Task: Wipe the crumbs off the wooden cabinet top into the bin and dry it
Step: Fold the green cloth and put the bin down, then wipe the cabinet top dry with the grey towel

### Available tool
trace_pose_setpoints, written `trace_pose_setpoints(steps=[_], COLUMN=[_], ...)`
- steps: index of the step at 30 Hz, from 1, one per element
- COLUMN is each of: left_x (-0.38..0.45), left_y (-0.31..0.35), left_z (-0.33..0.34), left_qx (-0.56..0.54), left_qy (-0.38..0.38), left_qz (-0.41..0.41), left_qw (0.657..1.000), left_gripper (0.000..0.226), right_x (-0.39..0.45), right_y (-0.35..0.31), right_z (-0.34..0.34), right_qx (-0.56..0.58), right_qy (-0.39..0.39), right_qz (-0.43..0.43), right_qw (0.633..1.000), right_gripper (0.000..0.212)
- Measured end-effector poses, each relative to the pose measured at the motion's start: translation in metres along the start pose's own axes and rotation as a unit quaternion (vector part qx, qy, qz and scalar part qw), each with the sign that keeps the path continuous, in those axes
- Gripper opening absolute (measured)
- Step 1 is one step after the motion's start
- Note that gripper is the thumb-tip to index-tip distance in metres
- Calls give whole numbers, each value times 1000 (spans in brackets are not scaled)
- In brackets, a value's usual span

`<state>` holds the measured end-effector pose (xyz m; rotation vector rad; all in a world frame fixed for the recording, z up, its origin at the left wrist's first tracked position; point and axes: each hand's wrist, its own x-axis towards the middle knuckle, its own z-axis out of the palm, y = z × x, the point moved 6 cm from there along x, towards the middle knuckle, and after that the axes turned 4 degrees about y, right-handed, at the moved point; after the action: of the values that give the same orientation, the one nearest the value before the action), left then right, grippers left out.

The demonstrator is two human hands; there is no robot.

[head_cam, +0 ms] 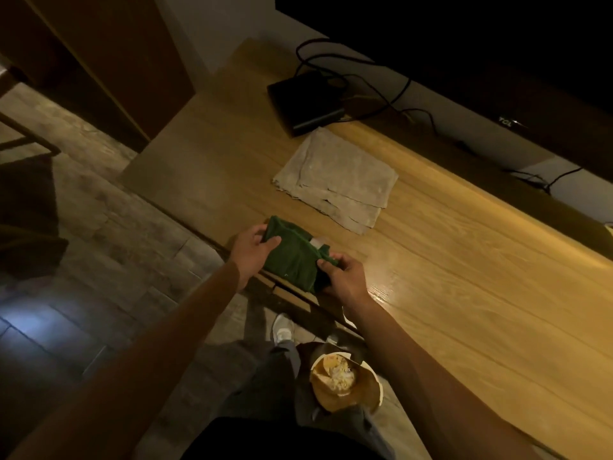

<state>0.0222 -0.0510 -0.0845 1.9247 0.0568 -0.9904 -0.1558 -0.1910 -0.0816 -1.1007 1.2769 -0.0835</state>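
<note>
Both hands hold the green cloth (292, 257) at the worktop (464, 260) front edge, left hand (253, 249) and right hand (343, 275) each in a curled grip; the bin (345, 383) stands on the floor below; a grey towel (335, 179) lies behind.

Wooden cabinet top (447, 293): grey folded cloth (335, 179) lies flat mid-surface; black box (303, 101) with cables (365, 84) behind it; green cloth (293, 257) at front edge. Floor: bin (345, 383).
</note>
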Motion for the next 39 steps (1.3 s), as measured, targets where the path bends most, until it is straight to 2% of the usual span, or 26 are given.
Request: trace_pose_setpoints(steps=[4,7,10,13,18,22,24,26,28,32,35,39], left_x=[21,32,49,71,109,134,143,150,155,162,162,149], left_y=[5,18,37,71,129,146,153,158,161,165,172,181], left_z=[-10,-12,-15,-14,14,39,47,51,56,65,68,73], left_qx=[166,325,416,388,347,378,373,353,321,278,241,173], left_qy=[24,6,-39,-30,24,33,28,28,29,25,19,-38], left_qz=[34,74,63,85,181,202,212,207,191,165,160,149], left_qw=[985,943,907,917,920,903,903,912,927,946,957,973], left_gripper=[46,26,37,38,42,66,68,61,51,29,26,15], right_x=[11,16,24,35,78,122,142,157,168,172,152,114], right_y=[-5,-13,-24,-54,-122,-156,-163,-166,-165,-160,-159,-158], right_z=[1,-9,-22,-44,-78,-76,-71,-67,-69,-71,-76,-85], right_qx=[-73,-189,-259,-307,-324,-355,-360,-359,-366,-373,-242,-121], right_qy=[12,23,33,92,199,177,155,157,179,178,171,142], right_qz=[-37,-86,-103,-132,-205,-216,-213,-207,-186,-161,-192,-220], right_qw=[997,978,960,938,902,892,895,897,894,896,936,958], right_gripper=[8,9,7,18,26,52,65,69,61,30,11,12])
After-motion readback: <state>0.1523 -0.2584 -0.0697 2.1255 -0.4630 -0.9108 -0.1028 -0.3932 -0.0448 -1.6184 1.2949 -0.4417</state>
